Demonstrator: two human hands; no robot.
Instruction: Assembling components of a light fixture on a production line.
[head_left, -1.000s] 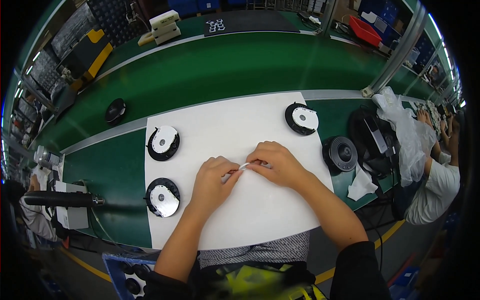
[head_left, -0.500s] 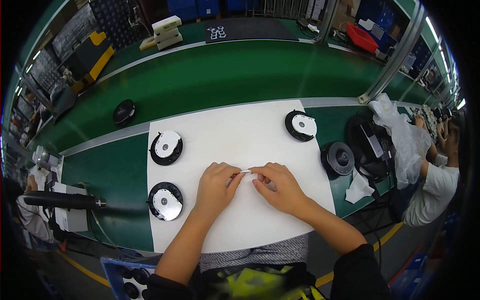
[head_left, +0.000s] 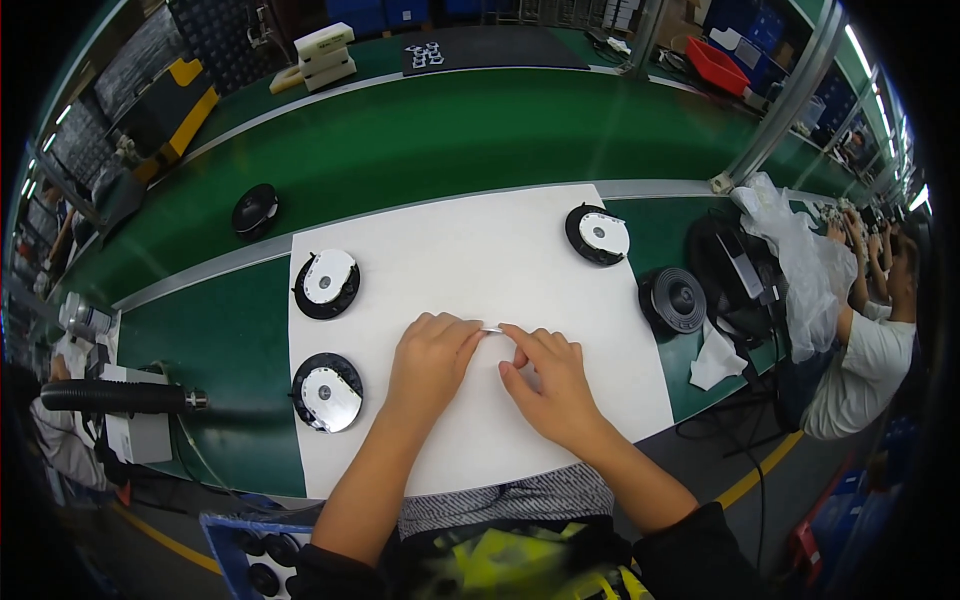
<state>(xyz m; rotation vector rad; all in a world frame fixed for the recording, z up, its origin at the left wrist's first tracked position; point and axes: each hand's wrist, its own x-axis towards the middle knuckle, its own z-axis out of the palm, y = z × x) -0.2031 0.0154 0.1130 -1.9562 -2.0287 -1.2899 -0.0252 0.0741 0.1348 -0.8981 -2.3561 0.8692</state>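
Observation:
Over the middle of the white sheet [head_left: 450, 250], a small thin white piece [head_left: 491, 330] sits between my two hands; its kind is too small to tell. My left hand [head_left: 428, 362] pinches its left end between thumb and fingertips. At the other end, the index fingertip of my right hand [head_left: 552, 378] touches it, while that hand's thumb stands apart below. Left of my hands lie two round black units with white and silver discs, an upper unit [head_left: 327, 283] and a lower unit [head_left: 328, 393]. A similar disc unit [head_left: 599, 235] lies at the sheet's far right corner.
A black round part [head_left: 255, 211] rests on the green belt [head_left: 430, 130] beyond the sheet. To the right are a ribbed black round part [head_left: 675, 300], a black bag and clear plastic [head_left: 795, 265]. A black hose [head_left: 120, 396] lies left. People sit at both sides.
My right thumb has spread farther from its index finger, which now lies straighter along the white piece. The piece looks flatter. The whole scene has shifted slightly upward in view.

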